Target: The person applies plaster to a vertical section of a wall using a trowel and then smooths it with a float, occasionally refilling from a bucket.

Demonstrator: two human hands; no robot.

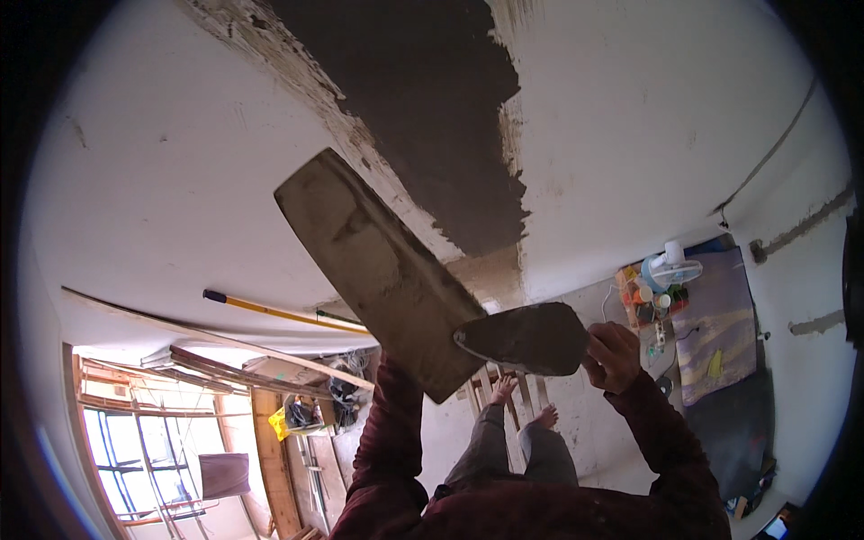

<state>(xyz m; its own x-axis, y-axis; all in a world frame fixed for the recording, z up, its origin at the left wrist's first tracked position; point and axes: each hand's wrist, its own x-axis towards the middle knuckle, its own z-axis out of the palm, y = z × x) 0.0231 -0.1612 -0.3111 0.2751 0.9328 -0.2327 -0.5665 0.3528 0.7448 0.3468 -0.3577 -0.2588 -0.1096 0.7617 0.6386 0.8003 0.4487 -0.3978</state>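
Note:
A long rectangular plastering trowel (382, 270) with a mortar-smeared blade is held up at a slant in front of me. My left sleeve (387, 414) runs up behind its lower end; the blade hides that hand and its fingers. My right hand (613, 356) is closed around the handle of a pointing trowel (531, 338). The pointing trowel's dark, coated blade points left, its tip overlapping the larger blade's lower right edge. Beyond the tools, a broad strip of dark mortar (423, 117) with ragged edges crosses the white surface (621, 117).
My bare feet (504, 389) rest on wooden slats. To the right, a white-and-blue fan (673, 267) stands by a cluttered crate and a purple mat (715, 324). At the left are a yellow pole (279, 310), long boards (216, 337), a yellow bag (279, 423) and a window (144, 459).

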